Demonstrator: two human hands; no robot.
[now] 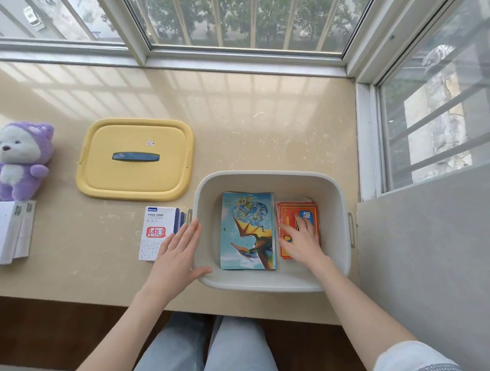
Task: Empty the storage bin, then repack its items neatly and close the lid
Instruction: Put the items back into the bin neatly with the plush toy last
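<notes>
Knees in light blue denim (207,354) sit lowest in the view, under the edge of the polished beige stone sill (262,113)

- Pale grey plastic storage bin (266,174): rounded-rectangle shape, smooth walls, open top, standing on the sill at right, against a grey wall
- Inside, flat on the bottom: glossy blue picture booklet with a winged dinosaur (247,233) at left; stack of red-orange printed cards (286,211) just beside it at right
- Left hand (179,251): fingers straight and together, palm against the bin's left outer wall, thumb lying on the near-left corner of the rim
- Right hand (303,239): inside the bin, fingers spread flat on the card stack, nothing pinched
- Yellow plastic lid with a dark blue bar handle (110,178): off the bin, lying flat on the sill, up and left of it
- Small white cardboard box with a red stamp mark (154,238): just left of the bin, partly under the left hand
- Purple and white plush bear (21,160), fuzzy, sits upright at far left; white flat cartons (5,232) lie in front of it
</notes>
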